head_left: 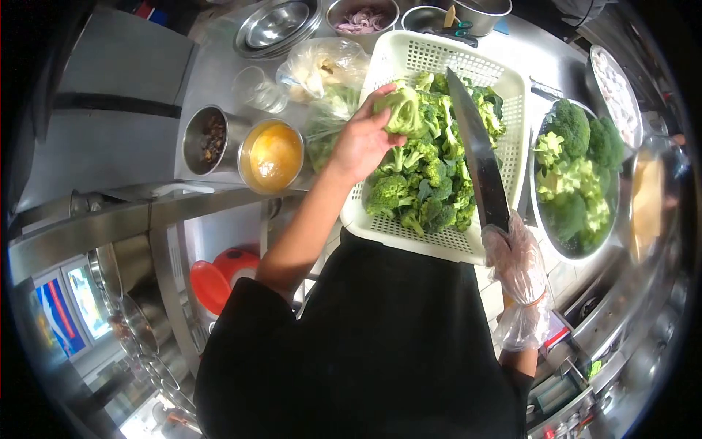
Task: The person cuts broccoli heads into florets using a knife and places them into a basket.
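Observation:
My left hand (364, 143) is bare and closed around a pale green broccoli stalk (403, 111), held above a basket. In a clear plastic glove fastened with a band, my right hand (512, 252) grips the handle of a large knife (479, 150). The blade points up and away over the basket's right part. Below both hands, cut broccoli florets (420, 183) fill much of the white perforated basket (512, 95). To the right, an oval basin (539, 208) holds whole broccoli heads (569, 128) in what looks like water.
Left of the basket are a container of yellow liquid (272, 155), a metal pot of dark pieces (208, 139), a clear cup (257, 89) and plastic bags (322, 64). Behind stand stacked metal bowls (276, 28), a bowl of sliced onion (363, 20) and scissors (461, 31).

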Action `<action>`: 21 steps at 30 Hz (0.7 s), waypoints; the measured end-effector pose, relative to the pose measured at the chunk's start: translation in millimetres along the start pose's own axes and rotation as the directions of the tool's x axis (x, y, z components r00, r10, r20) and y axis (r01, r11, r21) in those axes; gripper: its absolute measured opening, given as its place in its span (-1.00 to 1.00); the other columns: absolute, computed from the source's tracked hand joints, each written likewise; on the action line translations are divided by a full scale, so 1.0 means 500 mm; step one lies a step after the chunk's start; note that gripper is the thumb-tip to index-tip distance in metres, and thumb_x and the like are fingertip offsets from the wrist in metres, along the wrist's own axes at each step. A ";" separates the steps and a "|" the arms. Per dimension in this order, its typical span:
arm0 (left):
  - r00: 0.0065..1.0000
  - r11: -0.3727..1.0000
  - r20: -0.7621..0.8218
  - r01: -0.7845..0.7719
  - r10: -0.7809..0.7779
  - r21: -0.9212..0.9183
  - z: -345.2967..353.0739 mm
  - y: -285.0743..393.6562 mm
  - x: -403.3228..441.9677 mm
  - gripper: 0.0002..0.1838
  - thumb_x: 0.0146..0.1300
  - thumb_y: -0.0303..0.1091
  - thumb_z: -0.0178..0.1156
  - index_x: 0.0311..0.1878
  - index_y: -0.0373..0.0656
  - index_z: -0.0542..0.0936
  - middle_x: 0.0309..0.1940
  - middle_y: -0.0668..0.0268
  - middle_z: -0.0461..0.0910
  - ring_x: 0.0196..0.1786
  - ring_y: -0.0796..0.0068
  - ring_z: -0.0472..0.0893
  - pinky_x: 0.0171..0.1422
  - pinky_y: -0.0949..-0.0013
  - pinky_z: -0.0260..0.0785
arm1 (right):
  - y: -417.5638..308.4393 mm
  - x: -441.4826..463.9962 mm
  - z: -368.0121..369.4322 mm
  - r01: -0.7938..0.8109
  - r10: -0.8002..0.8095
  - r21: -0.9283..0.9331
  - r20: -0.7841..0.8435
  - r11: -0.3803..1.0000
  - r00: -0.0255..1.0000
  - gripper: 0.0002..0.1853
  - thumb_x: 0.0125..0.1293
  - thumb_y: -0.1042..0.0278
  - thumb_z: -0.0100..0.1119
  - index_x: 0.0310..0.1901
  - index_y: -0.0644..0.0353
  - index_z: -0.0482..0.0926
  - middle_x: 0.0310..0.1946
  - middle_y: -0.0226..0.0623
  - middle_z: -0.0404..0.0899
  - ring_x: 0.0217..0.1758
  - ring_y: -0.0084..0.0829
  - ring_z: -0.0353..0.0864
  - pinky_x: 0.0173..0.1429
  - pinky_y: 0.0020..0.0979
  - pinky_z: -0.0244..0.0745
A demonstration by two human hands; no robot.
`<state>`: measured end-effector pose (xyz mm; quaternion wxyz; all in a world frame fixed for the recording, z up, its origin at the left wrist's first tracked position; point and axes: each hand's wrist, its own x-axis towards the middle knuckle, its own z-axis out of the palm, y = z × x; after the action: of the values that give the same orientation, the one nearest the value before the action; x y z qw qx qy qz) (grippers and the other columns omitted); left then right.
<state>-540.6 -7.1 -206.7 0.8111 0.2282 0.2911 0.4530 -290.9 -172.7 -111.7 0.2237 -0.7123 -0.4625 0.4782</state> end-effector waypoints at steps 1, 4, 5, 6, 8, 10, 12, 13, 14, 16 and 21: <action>1.000 0.999 0.014 -0.026 0.026 -0.033 0.009 -0.003 0.001 -0.58 0.48 -0.35 -0.02 0.38 -0.04 0.35 0.13 0.33 0.54 -0.04 0.44 0.56 -0.06 0.30 0.41 | -0.008 -0.006 -0.004 0.000 0.000 0.001 -0.007 1.000 1.000 -0.80 0.37 0.37 0.11 -0.06 0.29 0.54 -0.54 -0.21 0.53 -0.51 -0.39 0.49 -0.36 -0.32 0.41; 0.995 0.997 0.098 -0.025 0.033 -0.079 -0.004 -0.012 0.017 -0.51 0.42 -0.54 -0.01 0.40 -0.08 0.32 0.12 0.26 0.54 0.11 0.31 0.58 0.09 0.16 0.50 | -0.043 -0.027 -0.002 -0.154 0.147 0.117 0.065 0.981 0.987 -0.81 0.37 0.35 0.13 -0.11 0.29 0.52 -0.60 -0.31 0.44 -0.55 -0.43 0.40 -0.41 -0.35 0.34; 0.998 0.997 0.049 -0.030 0.033 -0.068 0.002 -0.012 0.018 -0.51 0.40 -0.58 0.01 0.38 -0.10 0.31 0.12 0.22 0.54 0.10 0.25 0.60 0.10 0.13 0.51 | -0.036 -0.030 0.000 -0.155 0.148 0.119 0.064 0.981 0.987 -0.81 0.37 0.35 0.13 -0.11 0.29 0.52 -0.60 -0.31 0.44 -0.55 -0.43 0.40 -0.41 -0.35 0.34; 0.998 0.997 0.048 -0.027 0.031 -0.068 0.008 -0.011 0.017 -0.51 0.40 -0.58 0.01 0.38 -0.10 0.31 0.12 0.22 0.54 0.10 0.25 0.60 0.10 0.13 0.51 | -0.025 -0.030 0.004 -0.111 0.105 0.094 0.074 0.989 0.992 -0.80 0.37 0.35 0.13 -0.11 0.30 0.51 -0.60 -0.29 0.45 -0.55 -0.42 0.41 -0.41 -0.33 0.34; 1.000 0.995 0.017 -0.006 0.007 -0.096 0.022 -0.006 0.014 -0.54 0.39 -0.55 0.06 0.33 -0.13 0.29 0.10 0.14 0.55 0.05 0.14 0.64 0.04 0.13 0.55 | -0.022 -0.030 0.010 -0.051 0.050 0.011 0.081 0.999 0.995 -0.79 0.35 0.36 0.14 -0.11 0.33 0.49 -0.56 -0.13 0.52 -0.53 -0.20 0.50 -0.37 -0.22 0.37; 0.997 1.000 0.077 0.030 -0.030 0.002 -0.013 -0.015 0.022 -0.60 0.44 -0.49 0.01 0.30 -0.12 0.30 0.14 0.16 0.53 0.10 0.11 0.62 0.08 0.14 0.54 | -0.009 -0.029 0.015 -0.010 0.014 -0.044 0.081 0.999 0.997 -0.78 0.34 0.36 0.15 -0.10 0.34 0.49 -0.53 -0.05 0.54 -0.48 -0.08 0.53 -0.35 -0.16 0.39; 0.989 0.993 0.132 0.057 -0.070 0.101 -0.022 -0.013 0.024 -0.67 0.48 -0.44 -0.04 0.27 -0.12 0.31 0.18 0.17 0.51 0.16 0.09 0.59 0.12 0.14 0.54 | 0.007 -0.027 0.019 0.033 -0.024 -0.099 0.085 0.995 0.996 -0.77 0.34 0.37 0.17 -0.10 0.35 0.49 -0.50 0.03 0.56 -0.43 0.05 0.57 -0.32 -0.10 0.40; 0.985 0.994 0.166 0.038 -0.055 0.105 -0.024 -0.012 0.022 -0.67 0.49 -0.39 -0.03 0.27 -0.11 0.31 0.15 0.18 0.53 0.15 0.07 0.60 0.09 0.13 0.55 | 0.016 -0.027 0.021 0.057 -0.048 -0.122 0.073 0.991 0.996 -0.76 0.33 0.37 0.17 -0.09 0.37 0.49 -0.48 0.07 0.57 -0.39 0.11 0.57 -0.30 -0.07 0.41; 0.979 0.994 0.199 0.018 -0.040 0.108 -0.018 -0.006 0.020 -0.67 0.50 -0.35 -0.02 0.27 -0.10 0.32 0.12 0.20 0.54 0.14 0.05 0.60 0.07 0.12 0.57 | 0.017 -0.025 0.019 0.070 -0.061 -0.136 0.069 0.988 0.996 -0.76 0.33 0.38 0.17 -0.09 0.38 0.49 -0.47 0.09 0.58 -0.37 0.13 0.58 -0.29 -0.05 0.41; 0.988 1.000 0.152 0.023 -0.025 0.013 0.001 0.007 0.020 -0.67 0.47 -0.32 0.03 0.24 -0.11 0.33 0.04 0.19 0.56 0.03 0.08 0.64 -0.01 0.16 0.58 | 0.016 -0.023 0.014 0.098 -0.087 -0.158 0.076 0.983 0.993 -0.75 0.32 0.40 0.18 -0.07 0.40 0.48 -0.45 0.10 0.59 -0.35 0.15 0.59 -0.27 -0.05 0.43; 0.953 0.909 0.075 -0.302 0.293 0.286 -0.021 0.024 0.037 -0.81 0.31 -0.48 0.24 -0.05 -0.19 0.50 -0.02 0.22 0.61 0.01 0.31 0.64 0.01 0.13 0.61 | 0.030 -0.026 0.005 0.187 -0.174 -0.210 0.079 0.960 0.982 -0.82 0.39 0.40 0.11 -0.07 0.29 0.52 -0.58 -0.37 0.48 -0.56 -0.53 0.43 -0.45 -0.45 0.33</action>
<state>-547.2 15.6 -211.6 0.6939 0.3946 0.3048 0.5195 -287.9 -191.4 -118.3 0.1734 -0.6726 -0.5813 0.4238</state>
